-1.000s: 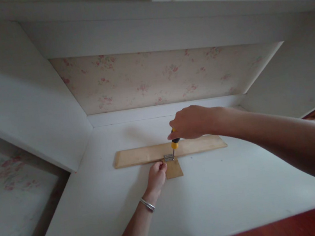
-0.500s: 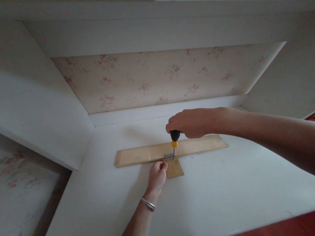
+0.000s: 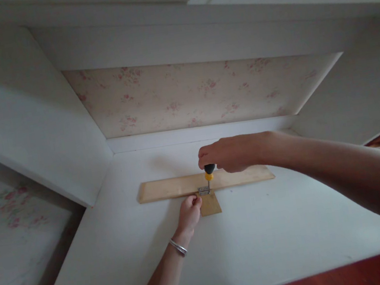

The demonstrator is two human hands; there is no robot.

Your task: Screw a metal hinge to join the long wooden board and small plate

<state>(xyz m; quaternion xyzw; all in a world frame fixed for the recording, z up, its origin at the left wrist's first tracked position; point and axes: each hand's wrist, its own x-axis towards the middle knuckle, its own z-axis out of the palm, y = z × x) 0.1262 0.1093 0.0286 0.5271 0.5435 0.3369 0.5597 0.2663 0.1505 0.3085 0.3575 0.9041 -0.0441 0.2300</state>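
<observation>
Since half a second ago, the right hand (image 3: 229, 154) has been lowered slightly, clenched around the black-and-yellow screwdriver (image 3: 209, 176). The tool is held upright at frame centre, its tip set on the metal hinge (image 3: 203, 190) joining the long wooden strip (image 3: 168, 187) and small wooden piece (image 3: 210, 204). The left hand (image 3: 188, 213) is pinched at the hinge's edge on the white shelf (image 3: 278, 234).

Right hand (image 3: 229, 154) fisted, knuckles up, arm reaching in from right. Left hand (image 3: 189, 214) just below it, fingertips pinched, wrist straight.
</observation>
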